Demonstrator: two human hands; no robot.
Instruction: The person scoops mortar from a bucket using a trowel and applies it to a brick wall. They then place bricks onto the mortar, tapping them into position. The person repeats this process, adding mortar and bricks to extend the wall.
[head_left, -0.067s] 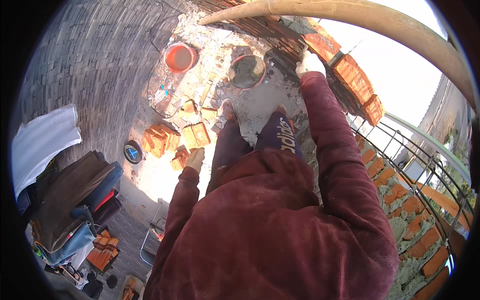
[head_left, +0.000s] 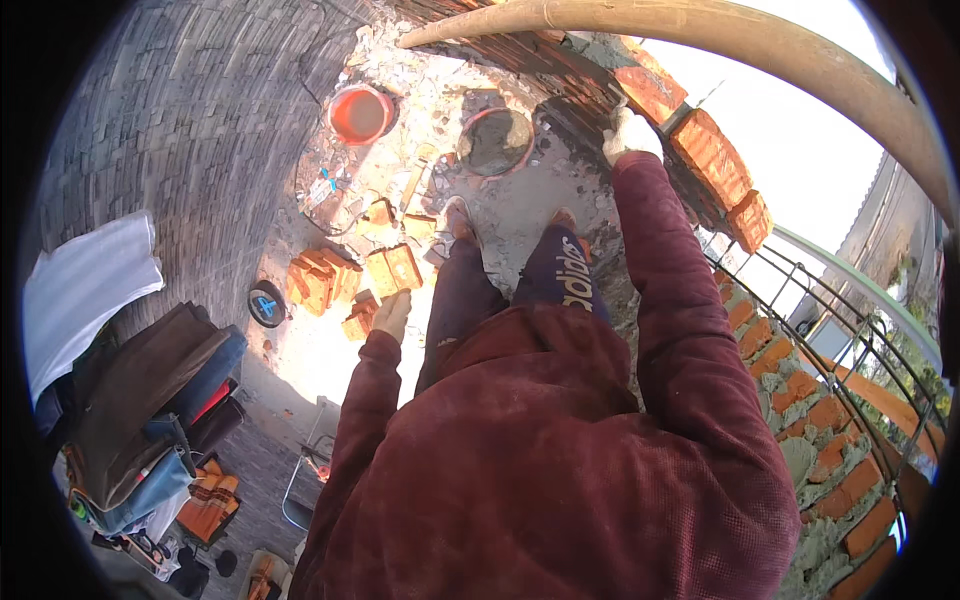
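Note:
My right hand [head_left: 632, 137], in a pale glove, is beside the inner face of the brick wall, close to the orange bricks [head_left: 712, 155] along its top. Its fingers are curled; whatever they hold, if anything, is too small to make out. Low on my left side hangs my left hand [head_left: 393, 314], also in a pale glove. Its fingers point down and look stretched out, with nothing seen in them. Past it on the floor lie several loose orange bricks [head_left: 392, 268], apart from the hand as far as I can tell.
A round tub of grey mortar [head_left: 495, 142] and an orange bucket [head_left: 360, 115] stand ahead on the rubble-strewn floor. A thick bamboo pole [head_left: 660, 18] crosses above the wall. Steel rebar [head_left: 800, 270] sticks out at right. Clothes [head_left: 150, 390] hang at left.
My right hand has shifted slightly to the right and back toward me along the wall. The left hand stays almost where it was.

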